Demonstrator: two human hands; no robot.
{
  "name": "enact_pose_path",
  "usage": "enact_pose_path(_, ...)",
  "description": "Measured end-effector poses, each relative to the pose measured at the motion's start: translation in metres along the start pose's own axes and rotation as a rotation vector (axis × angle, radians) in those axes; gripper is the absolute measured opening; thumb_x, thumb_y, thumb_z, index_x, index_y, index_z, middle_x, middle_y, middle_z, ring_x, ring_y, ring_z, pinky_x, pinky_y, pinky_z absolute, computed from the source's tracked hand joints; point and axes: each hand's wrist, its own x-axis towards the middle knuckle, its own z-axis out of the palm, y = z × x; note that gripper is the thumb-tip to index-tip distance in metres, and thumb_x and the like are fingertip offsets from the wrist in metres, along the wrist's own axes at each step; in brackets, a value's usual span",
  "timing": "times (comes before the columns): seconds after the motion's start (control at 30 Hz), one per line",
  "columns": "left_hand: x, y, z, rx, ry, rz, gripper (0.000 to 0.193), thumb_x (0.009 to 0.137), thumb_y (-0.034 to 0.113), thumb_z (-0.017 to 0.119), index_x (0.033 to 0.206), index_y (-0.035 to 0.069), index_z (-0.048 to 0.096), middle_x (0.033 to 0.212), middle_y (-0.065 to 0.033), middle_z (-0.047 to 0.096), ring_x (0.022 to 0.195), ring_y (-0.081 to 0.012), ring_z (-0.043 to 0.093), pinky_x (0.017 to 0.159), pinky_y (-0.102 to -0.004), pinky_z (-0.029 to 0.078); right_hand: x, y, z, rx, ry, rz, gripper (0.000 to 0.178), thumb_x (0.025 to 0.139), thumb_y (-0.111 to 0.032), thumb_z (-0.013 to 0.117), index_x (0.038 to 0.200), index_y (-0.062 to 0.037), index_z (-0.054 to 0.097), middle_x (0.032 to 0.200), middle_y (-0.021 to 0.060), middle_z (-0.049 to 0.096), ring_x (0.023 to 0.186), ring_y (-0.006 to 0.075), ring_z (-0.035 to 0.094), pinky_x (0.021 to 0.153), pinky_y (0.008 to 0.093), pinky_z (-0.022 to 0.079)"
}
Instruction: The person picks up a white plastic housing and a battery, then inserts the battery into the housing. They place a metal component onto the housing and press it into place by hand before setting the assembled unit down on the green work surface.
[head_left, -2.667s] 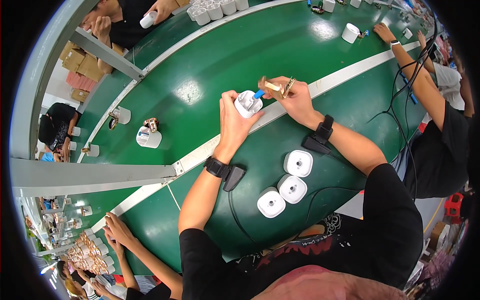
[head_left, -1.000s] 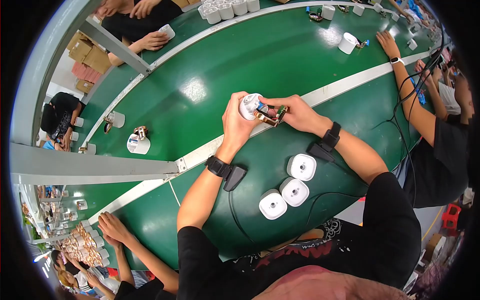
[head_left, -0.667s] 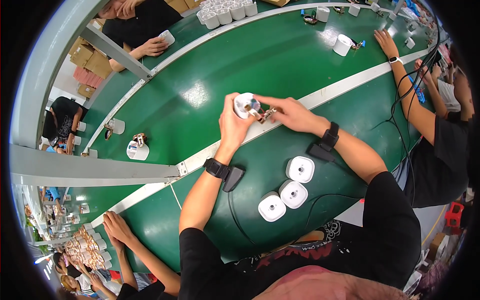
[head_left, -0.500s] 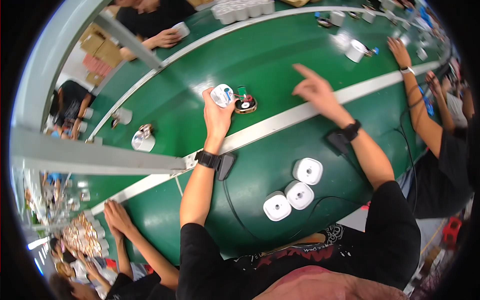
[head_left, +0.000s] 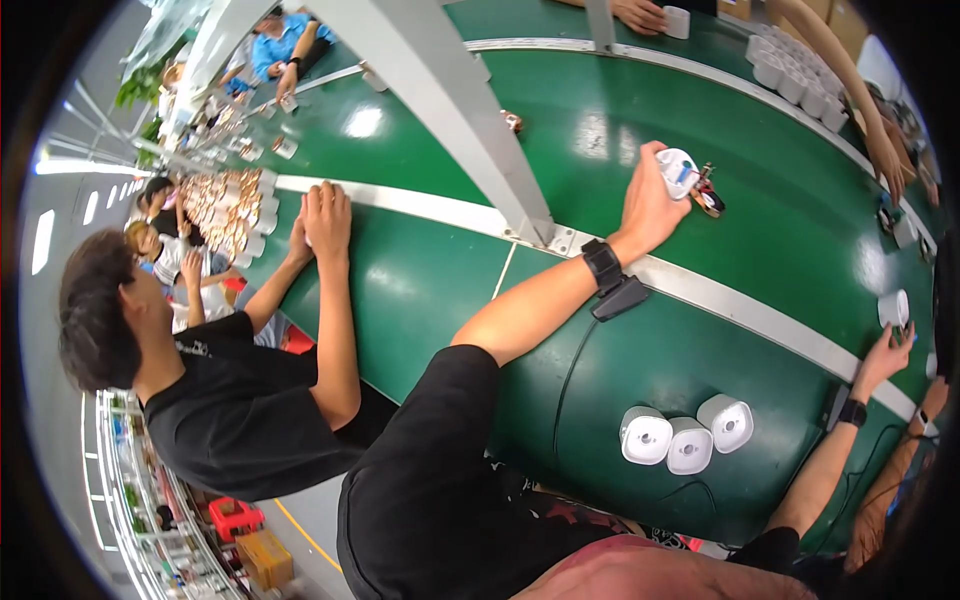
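Note:
My left hand (head_left: 652,212) is closed round a white plastic housing (head_left: 679,172), its open side showing white and blue parts within. Beside it, a dark round electronic part with a gold rim (head_left: 708,200) lies on the green surface and seems wired to the housing. Far to the right, my right hand (head_left: 880,362) has its fingertips closed about a small dark electronic part (head_left: 899,334) at the mouth of another white housing (head_left: 892,308). Three white housings (head_left: 689,446) stand together on the near side of the rail.
A pale metal rail (head_left: 740,302) runs along the bench, with a thick upright post (head_left: 470,130) left of my left arm. A cable (head_left: 566,390) trails from my left wrist device. At left sits a co-worker (head_left: 250,390), hands together on the rail. White cups (head_left: 790,75) stand far right.
My view has swung left, so the bench things appear farther right. My right hand has gone from pointing in the air to the housing at the right. The left hand still holds its housing.

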Motion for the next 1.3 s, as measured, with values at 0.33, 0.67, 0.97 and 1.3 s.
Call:
enact_pose_path(0.33,0.001,0.018,-0.005,0.003,-0.23,0.004,0.067,0.071,0.008,0.077,0.124,0.004,0.036,0.11,-0.0254,0.061,0.1,-0.0451,0.061,0.084,-0.048,0.051,0.019,0.03,0.024,-0.224,-0.136,-0.323,0.045,0.092,-0.017,0.066,0.134,-0.0034,0.053,0.132,0.02,0.057,0.117,0.0298,0.057,0.098,0.0404,0.046)
enact_pose_path(0.67,0.003,0.016,-0.001,-0.08,-0.147,-0.01,0.073,0.068,0.005,0.079,0.125,0.005,0.034,0.112,-0.0224,0.057,0.098,-0.0446,0.06,0.084,-0.0475,0.05,0.013,0.028,0.023,0.137,-0.23,0.089,0.027,0.093,-0.018,0.067,0.111,0.0003,0.058,0.111,0.0098,0.062,0.099,0.0191,0.059,0.092,0.0316,0.044)
enact_pose_path(0.97,0.005,0.013,-0.004,0.092,-0.015,0.093,0.072,0.065,-0.003,0.078,0.125,0.004,0.039,0.111,-0.019,0.055,0.109,-0.0414,0.049,0.093,-0.0444,0.044,-0.015,-0.053,0.039,0.304,-0.426,0.035,0.018,0.094,-0.012,0.066,0.105,-0.0012,0.055,0.1,0.0066,0.062,0.094,0.0137,0.058,0.089,0.0275,0.044)
enact_pose_path(1.3,0.011,-0.001,0.007,-0.013,0.113,0.152,0.071,0.068,-0.013,0.07,0.129,0.0,0.037,0.121,-0.0217,0.046,0.112,-0.0426,0.046,0.097,-0.0457,0.043,-0.013,-0.037,0.035,0.351,-0.414,0.105,0.026,0.095,-0.02,0.067,0.112,-0.0022,0.058,0.098,0.0037,0.064,0.091,0.0108,0.06,0.081,0.0249,0.046)
